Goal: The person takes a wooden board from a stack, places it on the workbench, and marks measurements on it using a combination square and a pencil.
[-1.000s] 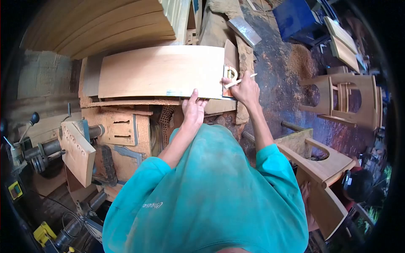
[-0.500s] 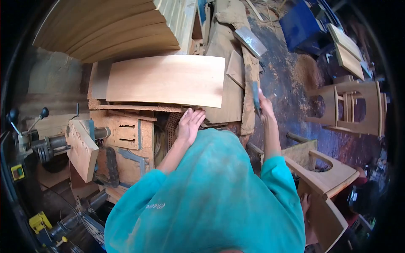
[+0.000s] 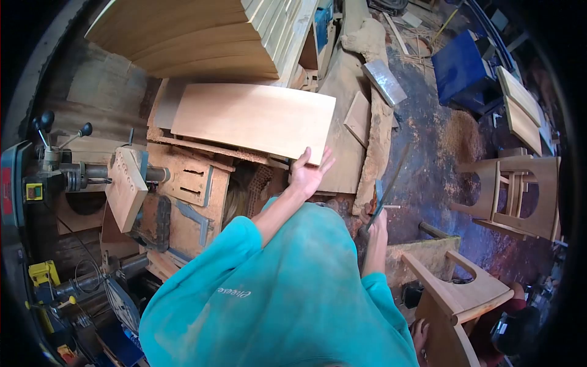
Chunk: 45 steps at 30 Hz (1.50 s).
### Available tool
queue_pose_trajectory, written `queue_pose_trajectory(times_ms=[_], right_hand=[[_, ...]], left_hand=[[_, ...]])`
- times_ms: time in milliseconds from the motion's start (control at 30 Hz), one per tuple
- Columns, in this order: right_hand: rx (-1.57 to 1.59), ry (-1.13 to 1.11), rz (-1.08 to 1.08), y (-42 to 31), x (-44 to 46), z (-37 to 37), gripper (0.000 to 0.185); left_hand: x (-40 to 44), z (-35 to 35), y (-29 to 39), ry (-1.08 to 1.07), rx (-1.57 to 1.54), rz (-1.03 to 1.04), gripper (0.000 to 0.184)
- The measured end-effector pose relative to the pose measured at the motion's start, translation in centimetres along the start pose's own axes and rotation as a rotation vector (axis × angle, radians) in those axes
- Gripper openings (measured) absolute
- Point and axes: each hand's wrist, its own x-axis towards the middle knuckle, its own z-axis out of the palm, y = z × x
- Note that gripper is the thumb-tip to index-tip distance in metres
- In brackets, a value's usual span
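A pale wooden board (image 3: 254,119) lies flat on the workbench with its near right corner toward me. My left hand (image 3: 307,177) is at that corner, its fingers stretched and spread, the thumb overlapping the board's edge. Off to the right and lower, my right hand (image 3: 376,225) is closed around a long, thin dark tool (image 3: 396,176) with a blue part. A thin light stick juts out beside that hand; the tool's exact kind is hard to make out.
Stacked boards (image 3: 189,40) stand behind the bench. A drilling machine (image 3: 58,165) with a drilled wooden block (image 3: 126,189) is at left. On the right are a metal plate (image 3: 385,82), wooden stools (image 3: 513,192), a blue cabinet (image 3: 461,67) and another person's hand (image 3: 419,333).
My left hand has moved right along the board's near edge to its corner. The right hand has come down toward my body with the tool, which has turned. The view has shifted.
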Motion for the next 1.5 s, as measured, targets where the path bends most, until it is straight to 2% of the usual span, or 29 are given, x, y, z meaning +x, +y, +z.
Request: queue_pose_trajectory(times_ms=[33,100,133,200,233,300,333,400,467,500,533,567,633,800,867,900,967,1033,1100,1133,1200,1233,1267,1300,1333,1367,1400,1467,1500], right_hand=[[0.005,-0.009,-0.007,0.2,-0.2,-0.2,0.026],[0.022,0.039,0.002,0.1,-0.5,-0.2,0.028],[0.023,0.028,-0.004,-0.1,-0.6,-0.4,0.028],[0.022,0.021,0.002,-0.1,-0.6,-0.6,0.030],[0.021,0.018,0.010,0.0,-0.5,-0.6,0.032],[0.031,0.031,0.024,0.5,-0.8,-0.5,0.032],[0.042,0.048,0.035,0.6,-1.0,-0.6,0.032],[0.035,0.040,0.031,0.6,-0.7,-0.4,0.032],[0.044,0.019,0.035,0.7,-0.6,-0.5,0.032],[0.051,0.005,0.043,1.1,-0.9,-0.8,0.033],[0.055,0.010,0.046,1.5,-1.1,-1.3,0.033],[0.046,-0.005,0.054,1.7,-0.9,-1.5,0.033],[0.032,-0.038,0.058,1.6,-0.6,-1.4,0.033],[0.015,-0.094,0.016,2.4,-0.8,-0.7,0.032],[0.005,-0.091,-0.011,2.2,-0.8,-0.2,0.032],[0.012,-0.127,-0.025,2.2,-1.0,0.2,0.030],[0.024,-0.169,-0.029,2.4,-0.9,1.3,0.029],[-0.039,-0.115,-0.094,2.3,-0.1,2.6,0.025],[-0.013,-0.138,-0.174,1.9,0.9,3.8,0.022],[0.016,-0.212,-0.184,1.4,1.1,4.6,0.021],[0.035,-0.280,-0.205,-0.2,1.2,7.1,0.021],[0.166,-0.508,-0.245,-0.6,0.9,8.5,0.022],[0.302,-0.733,-0.280,-0.4,0.9,9.4,0.023],[0.280,-0.854,-0.287,-0.5,2.4,8.8,0.035],[0.320,-0.861,-0.273,-0.1,3.3,8.2,0.032],[0.357,-0.871,-0.258,0.0,3.6,8.4,0.030],[0.349,-0.875,-0.266,0.3,3.4,8.9,0.030],[0.373,-0.671,-0.287,1.1,2.6,9.5,0.029],[0.367,-0.663,-0.302,1.7,2.1,9.7,0.029]], left_hand=[[-0.8,-0.4,0.2,-0.010,0.007,0.001,0.054],[-2.6,-1.7,0.5,0.128,0.552,-0.255,0.058],[-4.2,-1.2,0.8,0.120,0.557,-0.249,0.058],[-7.3,0.9,1.5,-0.379,2.095,0.682,0.062],[-6.8,1.7,1.6,-0.378,2.103,0.689,0.062],[-4.9,3.2,2.4,-0.330,2.533,1.208,0.068],[-4.0,2.7,3.1,-0.320,2.540,1.199,0.068],[-0.5,1.4,4.9,-0.637,2.640,1.295,0.070],[1.8,1.9,6.1,-0.617,2.662,1.232,0.070],[2.4,1.9,6.7,-0.593,2.682,1.158,0.071],[2.1,3.6,6.8,-0.521,2.724,1.000,0.071],[2.4,3.8,7.0,-0.516,2.723,1.000,0.071],[3.4,4.7,7.7,-0.606,2.869,1.194,0.073],[4.6,3.7,7.6,-0.698,2.832,1.207,0.077],[3.4,4.0,7.5,-0.684,2.905,1.028,0.083],[2.3,5.2,7.2,-0.684,2.909,1.027,0.083],[0.5,7.9,6.6,-0.636,3.018,0.749,0.088],[-0.2,9.2,6.5,-0.647,3.040,0.698,0.091],[-1.1,11.1,6.1,-0.687,3.037,0.488,0.093],[-1.3,12.1,6.2,-0.697,3.025,0.494,0.093],[-1.7,14.2,7.2,-0.769,2.994,0.378,0.091],[-1.6,15.8,7.5,-0.778,2.986,0.371,0.091],[-1.4,17.8,8.2,-0.849,2.894,0.106,0.088],[-0.7,18.9,9.1,-0.908,2.784,-0.138,0.084],[0.8,17.8,10.0,-0.987,2.653,0.072,0.068],[1.6,18.5,10.4,-0.991,2.649,0.083,0.068],[2.5,19.5,10.2,-1.007,2.679,0.107,0.060],[4.2,21.2,10.5,-1.033,2.728,0.157,0.043],[4.6,21.6,10.9,-1.055,2.716,0.162,0.043]])
